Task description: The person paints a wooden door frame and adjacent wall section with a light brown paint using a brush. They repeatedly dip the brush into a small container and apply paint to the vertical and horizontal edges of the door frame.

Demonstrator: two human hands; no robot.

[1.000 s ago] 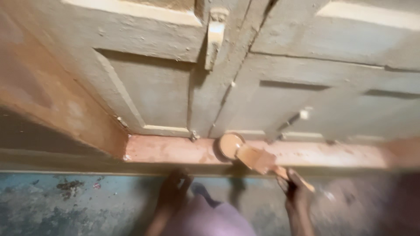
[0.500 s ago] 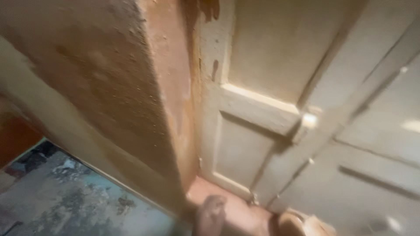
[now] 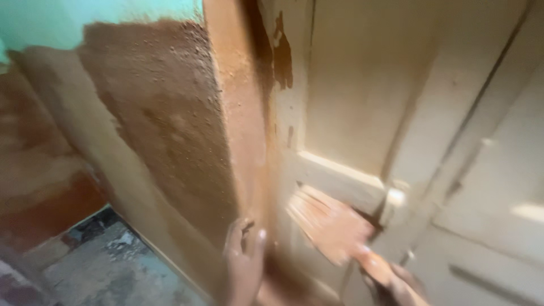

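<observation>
A person's right hand (image 3: 396,283), low in the head view, closes its grip around the orange handle of a wide paintbrush (image 3: 328,224). The brush's long axis runs up and to the left from that grip, so the pale, paint-loaded bristles lie above and left of the knuckles, flat against the lower part of a cream panelled door (image 3: 362,102). Motion blur softens the bristle edge, and whether it touches the wood or hovers just off it cannot be told.

The left hand (image 3: 243,260) stands to the left of the brush grip, fingers drawn together and pressed on the rust-orange door frame (image 3: 238,113), holding nothing loose. Of the two hands it is the nearer to the frame; the right is the nearer to the door panels and carries the tool. The bristle tips sit between the two hands, just beside the frame's inner edge.

Further left of the left hand's grip, a rough wall (image 3: 153,113) wears the same reddish-brown coat beneath a band of green paint at the top. Below and left of both hands lies a worn, mottled floor (image 3: 102,255). Right of the brush grip a second cream door leaf (image 3: 498,187) meets the first.
</observation>
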